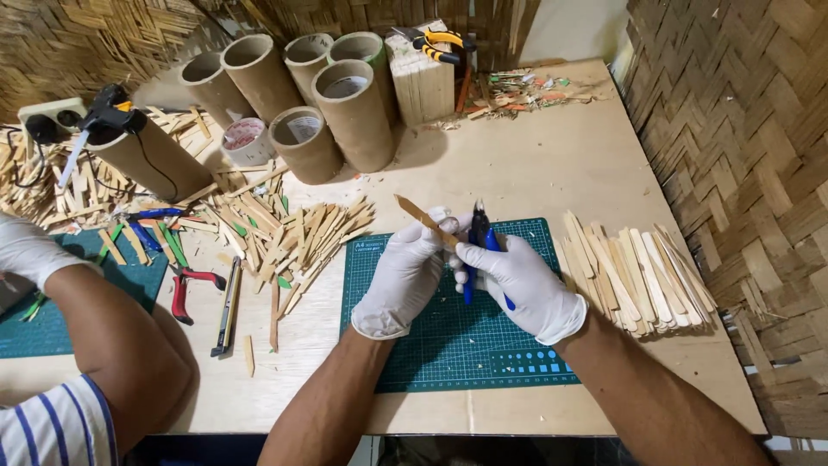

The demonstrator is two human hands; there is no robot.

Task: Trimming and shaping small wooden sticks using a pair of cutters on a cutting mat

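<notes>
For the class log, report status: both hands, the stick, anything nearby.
Left hand holds wooden stick. Right hand grips blue-handled cutters at it. Co-worker's arm left, apart.

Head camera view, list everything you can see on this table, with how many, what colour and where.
cutting mat: one, green, under the hands
second cutting mat: one, green, left edge
wooden stick: one, tan, in the left hand
cutter: one, blue handles, in the right hand
stick stack: one pile, tan, right of the mat
loose sticks: many, tan, left of the mat
cardboard tubes: several, brown, at the back
red pliers: one, beside the loose sticks
co-worker's arm: one, far left
left hand: white glove
right hand: white glove
</notes>
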